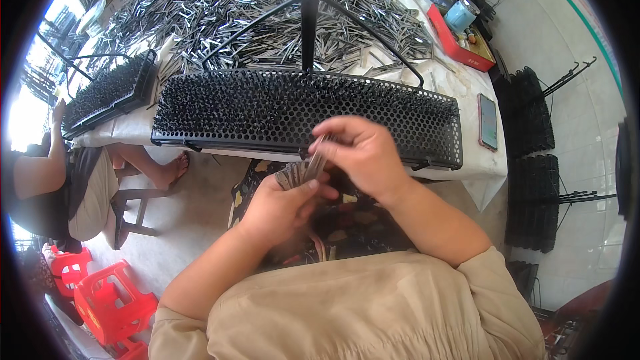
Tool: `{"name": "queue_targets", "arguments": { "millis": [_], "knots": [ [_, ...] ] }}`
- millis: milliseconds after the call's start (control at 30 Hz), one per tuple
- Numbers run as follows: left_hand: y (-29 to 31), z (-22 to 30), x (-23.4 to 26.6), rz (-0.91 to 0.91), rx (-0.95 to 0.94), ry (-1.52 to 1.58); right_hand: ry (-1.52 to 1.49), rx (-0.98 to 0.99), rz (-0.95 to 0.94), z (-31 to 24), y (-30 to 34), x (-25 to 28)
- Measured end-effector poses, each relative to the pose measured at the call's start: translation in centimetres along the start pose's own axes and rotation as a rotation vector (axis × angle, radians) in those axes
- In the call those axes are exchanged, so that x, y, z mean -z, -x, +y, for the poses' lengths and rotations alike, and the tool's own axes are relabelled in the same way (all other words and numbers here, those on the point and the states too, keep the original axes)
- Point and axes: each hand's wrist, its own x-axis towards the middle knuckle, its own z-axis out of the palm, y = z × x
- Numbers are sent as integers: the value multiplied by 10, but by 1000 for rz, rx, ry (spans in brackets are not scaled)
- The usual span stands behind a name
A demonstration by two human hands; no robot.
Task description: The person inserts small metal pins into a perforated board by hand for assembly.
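Observation:
My left hand [283, 203] grips a fanned bundle of thin dark metal pieces [299, 173] just below the table's front edge. My right hand [360, 153] pinches one of those pieces [319, 150] at the top of the bundle, fingers closed on it. Directly in front stands a black perforated rack [400, 127] filled with upright metal pieces, carried by a black handle frame [310, 13]. Behind the rack a large heap of loose metal pieces [253, 7] covers the white tabletop.
A second filled black rack [110, 90] sits at the left, by a seated person [60, 180]. A phone [488, 121] lies at the table's right edge, a red tray [460, 43] with a jar behind it. Empty racks [533, 200] are stacked right; red stools [107, 307] lower left.

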Motion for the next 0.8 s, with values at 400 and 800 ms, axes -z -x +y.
{"name": "queue_targets", "arguments": {
  "millis": [400,800],
  "knots": [
    [-6,-1,1,115,95,-139,697,622,492,-4,-42,49],
    [-5,-2,4,111,97,-143,885,664,429,-6,-45,47]
  ]
}}
